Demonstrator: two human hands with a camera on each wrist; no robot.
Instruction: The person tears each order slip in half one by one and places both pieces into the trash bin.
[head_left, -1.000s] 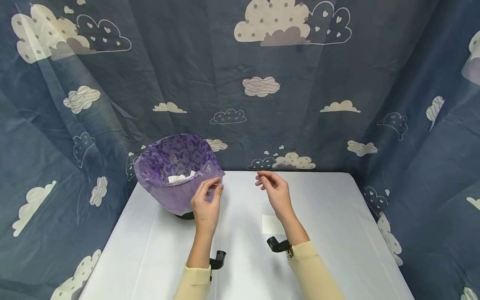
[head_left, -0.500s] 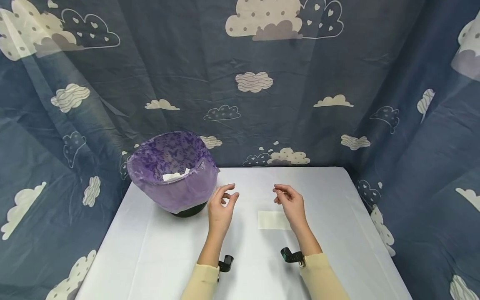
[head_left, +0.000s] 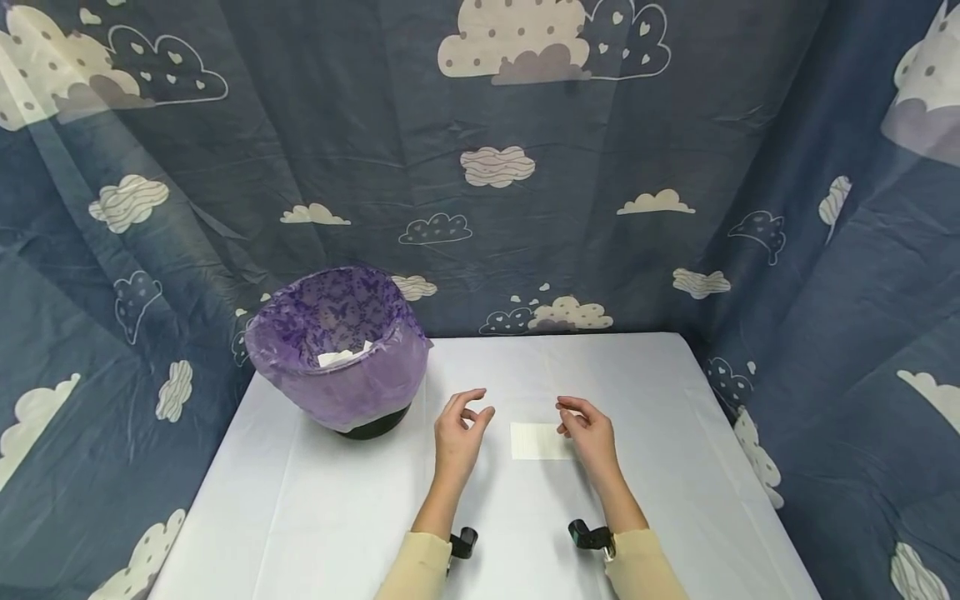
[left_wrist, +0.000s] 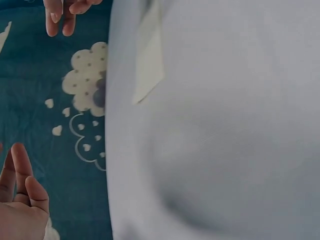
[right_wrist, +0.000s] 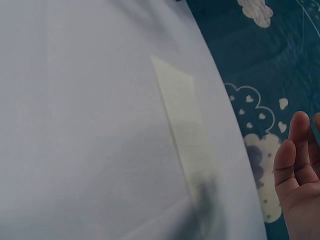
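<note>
My left hand [head_left: 459, 437] hovers above the table right of the bin, thumb and fingers loosely bent with a gap between them and nothing held. Across from it my right hand [head_left: 590, 437] is raised too, its fingers relaxed and no thing seen in them. Beneath and beside the right hand lies a flat pale cream rectangle [head_left: 536, 442], which looks like a paper pad or sheet; the hand covers part of its right end. The right wrist view shows this pale rectangle [right_wrist: 180, 115] flat on the white cloth, apart from the right fingers.
A bin [head_left: 375, 379] lined with a purple patterned bag stands at the table's back left, with crumpled white paper [head_left: 343, 357] inside. A white cloth covers the table [head_left: 345, 517]. Dark blue cloud-print curtain [head_left: 360, 125] hangs behind and at both sides.
Both hands have moved toward the person and to the right, the left one away from the bin. The left thumb and fingers have spread a little. The head view has shifted slightly.
</note>
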